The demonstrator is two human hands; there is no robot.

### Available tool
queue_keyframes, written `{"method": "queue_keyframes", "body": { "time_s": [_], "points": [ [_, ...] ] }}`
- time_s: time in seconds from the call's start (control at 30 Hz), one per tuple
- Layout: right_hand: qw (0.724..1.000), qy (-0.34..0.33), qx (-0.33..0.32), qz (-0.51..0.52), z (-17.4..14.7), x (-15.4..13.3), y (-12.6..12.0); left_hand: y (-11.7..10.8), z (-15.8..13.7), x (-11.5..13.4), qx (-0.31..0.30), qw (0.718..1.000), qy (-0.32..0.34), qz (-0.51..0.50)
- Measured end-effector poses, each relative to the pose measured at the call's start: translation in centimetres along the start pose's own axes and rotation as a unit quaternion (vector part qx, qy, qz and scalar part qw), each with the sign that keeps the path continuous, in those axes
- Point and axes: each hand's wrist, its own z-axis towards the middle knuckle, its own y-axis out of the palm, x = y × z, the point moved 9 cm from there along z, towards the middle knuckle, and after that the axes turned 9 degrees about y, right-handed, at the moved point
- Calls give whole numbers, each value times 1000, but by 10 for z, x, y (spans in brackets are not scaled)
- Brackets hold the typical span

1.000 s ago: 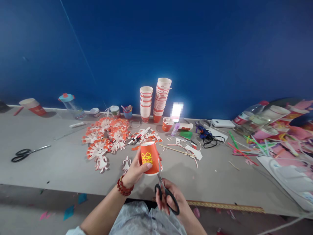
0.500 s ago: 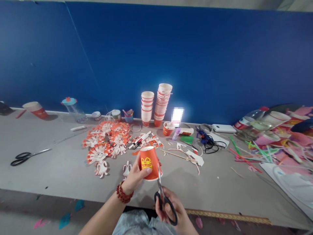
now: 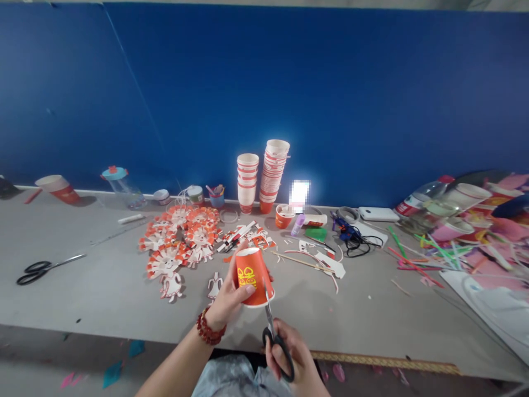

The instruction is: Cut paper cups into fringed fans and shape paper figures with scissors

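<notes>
Up close, the right hand (image 3: pixel 292 353) grips the black-handled scissors (image 3: pixel 270 324), blades angled to eleven o'clock and meeting the red paper cup (image 3: pixel 257 280) near its wide rim; whether they bite through, one cannot tell. The cup lies at eleven from that hand, held up over the counter (image 3: pixel 355 322), and the left hand (image 3: pixel 229 298) has it clasped from the nine o'clock side, much the nearer. It's upside down, long axis tilting from eleven to five, white base uppermost, yellow emblem on the near side! Beyond, towards twelve, two cup stacks (image 3: pixel 247 187) stand tall.
</notes>
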Motion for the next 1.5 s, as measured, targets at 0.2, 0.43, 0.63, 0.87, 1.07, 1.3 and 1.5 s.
{"method": "queue_keyframes", "body": {
  "time_s": [0.2, 0.43, 0.63, 0.87, 1.07, 1.3, 1.5],
  "points": [
    [999, 13, -11, 51, 1, 8, 3, 1, -1, 0, -4, 1000, 0, 1],
    [998, 16, -26, 58, 5, 6, 5, 7, -6, -3, -20, 1000, 7, 0],
    [1000, -14, 23, 8, 2, 2, -1, 6, -6, -4, -19, 1000, 8, -7],
    [1000, 16, -3, 24, 0, 5, -3, 10, -7, -5, -56, 998, -5, -10],
    [999, 22, 15, -28, 1, -8, -4, 12, -9, -2, -62, 998, 3, 3],
    [998, 29, -10, -49, -1, -13, -6, 14, -9, 3, -85, 996, 7, 5],
    [997, 46, 6, -59, -2, -16, -8, 14, -12, 7, -98, 995, 1, 14]
  ]
}}
